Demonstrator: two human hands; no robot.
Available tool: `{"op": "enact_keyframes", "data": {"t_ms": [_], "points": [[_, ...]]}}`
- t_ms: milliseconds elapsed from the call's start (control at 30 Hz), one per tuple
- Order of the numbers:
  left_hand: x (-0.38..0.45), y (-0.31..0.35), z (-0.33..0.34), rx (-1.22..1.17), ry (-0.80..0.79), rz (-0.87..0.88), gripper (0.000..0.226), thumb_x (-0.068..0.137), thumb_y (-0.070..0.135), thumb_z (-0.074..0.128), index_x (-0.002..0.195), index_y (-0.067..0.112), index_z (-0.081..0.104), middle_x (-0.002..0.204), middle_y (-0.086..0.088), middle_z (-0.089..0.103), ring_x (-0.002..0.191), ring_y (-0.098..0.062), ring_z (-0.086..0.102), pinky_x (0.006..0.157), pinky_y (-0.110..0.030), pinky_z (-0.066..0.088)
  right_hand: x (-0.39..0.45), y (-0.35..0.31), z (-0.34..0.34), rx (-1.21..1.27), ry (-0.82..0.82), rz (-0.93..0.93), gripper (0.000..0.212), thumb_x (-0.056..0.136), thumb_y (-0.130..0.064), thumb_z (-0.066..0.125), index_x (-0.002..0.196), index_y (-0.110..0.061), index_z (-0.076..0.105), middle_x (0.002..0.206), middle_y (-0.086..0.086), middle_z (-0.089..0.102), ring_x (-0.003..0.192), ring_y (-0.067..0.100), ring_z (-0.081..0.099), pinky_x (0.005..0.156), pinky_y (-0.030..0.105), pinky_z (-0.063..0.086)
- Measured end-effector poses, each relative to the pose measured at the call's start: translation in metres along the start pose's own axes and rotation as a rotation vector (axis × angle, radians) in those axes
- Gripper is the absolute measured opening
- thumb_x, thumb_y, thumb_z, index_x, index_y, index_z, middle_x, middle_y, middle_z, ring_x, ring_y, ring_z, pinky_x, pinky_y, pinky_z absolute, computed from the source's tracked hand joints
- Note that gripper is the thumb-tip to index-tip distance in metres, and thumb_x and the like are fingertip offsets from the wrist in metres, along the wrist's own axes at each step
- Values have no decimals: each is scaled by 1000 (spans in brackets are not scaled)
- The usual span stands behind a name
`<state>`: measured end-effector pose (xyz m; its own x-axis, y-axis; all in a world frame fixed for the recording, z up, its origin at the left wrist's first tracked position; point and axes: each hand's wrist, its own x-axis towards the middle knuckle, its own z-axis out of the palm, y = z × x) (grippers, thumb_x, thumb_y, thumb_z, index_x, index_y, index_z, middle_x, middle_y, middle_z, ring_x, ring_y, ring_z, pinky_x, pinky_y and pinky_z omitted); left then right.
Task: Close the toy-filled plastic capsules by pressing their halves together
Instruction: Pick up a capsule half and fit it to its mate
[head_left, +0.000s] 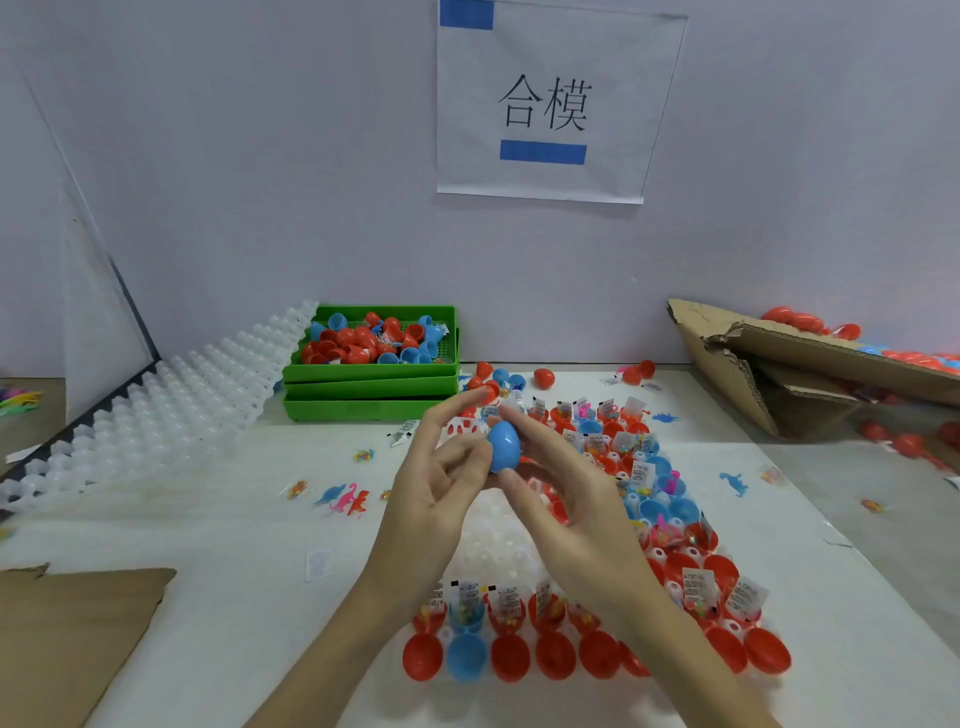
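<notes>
Blue capsule (504, 447): held up above the middle of the table, egg-shaped, halves seen joined, pointed end up
Left hand (441, 483): brought in from the near left, thumb and curled fingers set against the capsule's left side, index finger stretched above it
Right hand (561, 499): wrapped round the capsule's right side, thumb laid along its lower front, fingers curled behind
Hands together: both are clamped on the one blue capsule, fingertips almost meeting over it
White tray (498, 540): spread on the table under the hands, its bare middle cups seen between the wrists
Open capsule halves (597, 654): red and blue, lined along the tray's near edge and up its right side, many stuffed with small packets and toys
Green bins (371, 387): stacked at the far side, left of centre, the top one filled with loose red and blue halves
Toy dinosaurs (345, 499): blue, pink and red, left lying on the table left of the hands
Cardboard box (810, 364): tipped at the far right, red capsules piled behind it
Sign (545, 104): pinned to the far wall, two printed characters shown
</notes>
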<state>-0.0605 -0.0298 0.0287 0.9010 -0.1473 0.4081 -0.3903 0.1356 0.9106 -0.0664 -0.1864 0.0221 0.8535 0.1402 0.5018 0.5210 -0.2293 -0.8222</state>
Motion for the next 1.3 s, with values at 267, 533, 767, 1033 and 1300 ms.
{"op": "enact_keyframes", "data": {"t_ms": [267,533,767,1033,1300], "points": [[4,1,-3,42,112,-77,34,99,38,58,131,27,61,108,3,80,100,-17,77,84,-16,56,1,8,0,-241,102,-20,59,91,-19,77,140,-38,51,128,-33,59,117,-3,63,101,17,51],[5,-7,-7,111,59,-112,26,94,15,75,119,21,71,108,3,78,100,-19,76,87,-22,59,2,10,0,-262,107,-30,57,91,-24,76,144,-29,54,129,-26,61,111,0,65,94,14,54],[5,-6,-9,63,35,-167,24,90,15,77,113,20,78,106,3,80,103,-15,76,86,-17,57,2,10,-2,-346,146,-77,41,87,-21,82,124,-22,63,110,-20,66,101,0,65,88,10,51],[2,-12,-5,49,75,-227,19,89,11,80,107,16,79,98,-4,81,96,-24,78,88,-28,61,2,14,-11,-355,84,-89,34,88,-14,82,116,-21,63,106,-19,65,99,5,66,86,17,55],[7,-4,-6,-29,79,-258,24,87,15,81,110,16,76,104,-2,79,101,-14,74,80,-16,56,2,6,0,-338,105,-65,45,92,-13,77,131,-21,57,115,-15,65,106,0,63,92,10,50]]}}
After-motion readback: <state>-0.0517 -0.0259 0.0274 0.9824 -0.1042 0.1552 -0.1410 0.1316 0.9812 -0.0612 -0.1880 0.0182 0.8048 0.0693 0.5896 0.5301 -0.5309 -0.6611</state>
